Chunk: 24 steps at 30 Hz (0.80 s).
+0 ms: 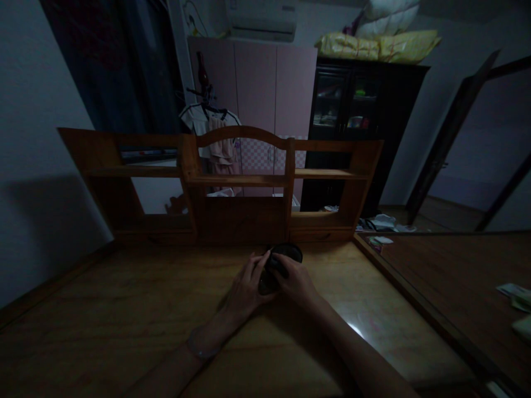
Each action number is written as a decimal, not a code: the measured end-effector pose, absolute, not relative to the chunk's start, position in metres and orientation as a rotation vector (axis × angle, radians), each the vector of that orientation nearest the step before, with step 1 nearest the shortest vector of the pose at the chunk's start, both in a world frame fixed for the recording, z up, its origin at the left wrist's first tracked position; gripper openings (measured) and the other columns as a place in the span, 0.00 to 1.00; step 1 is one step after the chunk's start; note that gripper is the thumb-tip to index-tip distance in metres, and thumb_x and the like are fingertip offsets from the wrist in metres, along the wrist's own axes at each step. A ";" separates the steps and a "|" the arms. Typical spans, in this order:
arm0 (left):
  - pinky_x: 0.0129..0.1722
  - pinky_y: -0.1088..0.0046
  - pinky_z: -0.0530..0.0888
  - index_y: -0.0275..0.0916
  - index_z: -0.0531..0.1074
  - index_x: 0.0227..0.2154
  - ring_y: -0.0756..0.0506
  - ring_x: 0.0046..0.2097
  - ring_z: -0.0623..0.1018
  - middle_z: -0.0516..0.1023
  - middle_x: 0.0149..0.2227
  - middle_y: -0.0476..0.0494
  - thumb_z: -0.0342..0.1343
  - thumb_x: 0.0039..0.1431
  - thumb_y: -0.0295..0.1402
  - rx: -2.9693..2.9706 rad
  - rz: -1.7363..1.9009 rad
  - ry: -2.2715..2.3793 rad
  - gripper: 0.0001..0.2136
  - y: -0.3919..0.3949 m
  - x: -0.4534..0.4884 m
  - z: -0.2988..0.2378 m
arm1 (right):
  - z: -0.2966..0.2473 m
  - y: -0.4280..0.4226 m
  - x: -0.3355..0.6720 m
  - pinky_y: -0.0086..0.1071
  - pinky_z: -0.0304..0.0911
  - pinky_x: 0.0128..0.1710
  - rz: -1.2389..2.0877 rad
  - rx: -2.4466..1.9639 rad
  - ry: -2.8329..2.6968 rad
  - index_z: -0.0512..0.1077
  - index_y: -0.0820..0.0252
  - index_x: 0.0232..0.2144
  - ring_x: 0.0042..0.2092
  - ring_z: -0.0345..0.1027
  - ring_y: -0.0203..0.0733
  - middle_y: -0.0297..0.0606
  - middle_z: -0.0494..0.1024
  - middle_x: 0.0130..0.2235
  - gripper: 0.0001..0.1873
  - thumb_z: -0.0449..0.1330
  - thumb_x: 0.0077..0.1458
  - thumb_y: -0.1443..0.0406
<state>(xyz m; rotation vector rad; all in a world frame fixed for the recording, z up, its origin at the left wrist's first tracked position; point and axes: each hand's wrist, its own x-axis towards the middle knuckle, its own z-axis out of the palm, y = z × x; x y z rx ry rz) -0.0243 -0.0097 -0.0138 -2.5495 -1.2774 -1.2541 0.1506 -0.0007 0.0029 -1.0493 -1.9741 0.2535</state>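
Both of my hands meet over a small dark rounded object (pixel 286 253) on the wooden desk (pixel 124 309), just in front of the shelf unit. My left hand (pixel 245 287) curls its fingers round the object's left side. My right hand (pixel 296 281) grips it from the right, fingers closed over the top. The room is dim and I cannot make out what the dark object is. A bracelet sits on my left wrist.
A wooden shelf hutch (pixel 244 182) stands along the desk's back edge. A second dark table (pixel 456 276) adjoins on the right with papers (pixel 516 296) on it. Behind are a pink wardrobe (pixel 265 88), a black cabinet (pixel 357 110) and hanging clothes (pixel 215 138).
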 end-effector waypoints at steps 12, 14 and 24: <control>0.60 0.52 0.62 0.43 0.44 0.64 0.34 0.63 0.58 0.61 0.57 0.37 0.64 0.49 0.36 -2.614 -1.073 -1.080 0.44 -0.009 -0.025 -0.017 | -0.001 0.000 0.151 0.38 0.63 0.49 0.435 -1.002 -1.973 0.57 0.56 0.55 0.50 0.68 0.44 0.43 0.73 0.50 0.26 0.55 0.54 0.71; 0.60 0.52 0.63 0.43 0.44 0.64 0.34 0.63 0.58 0.61 0.57 0.37 0.65 0.48 0.35 -2.638 -1.043 -1.060 0.45 -0.009 -0.026 -0.017 | 0.000 -0.001 0.153 0.35 0.64 0.46 0.528 -1.014 -1.953 0.56 0.56 0.54 0.46 0.70 0.43 0.41 0.73 0.47 0.25 0.55 0.54 0.71; 0.57 0.57 0.69 0.41 0.48 0.63 0.35 0.60 0.63 0.54 0.60 0.34 0.67 0.45 0.35 -2.621 -1.162 -1.079 0.44 -0.012 -0.024 -0.014 | 0.002 -0.001 0.154 0.33 0.63 0.44 0.534 -1.023 -2.000 0.66 0.58 0.47 0.42 0.70 0.43 0.39 0.75 0.43 0.15 0.54 0.56 0.69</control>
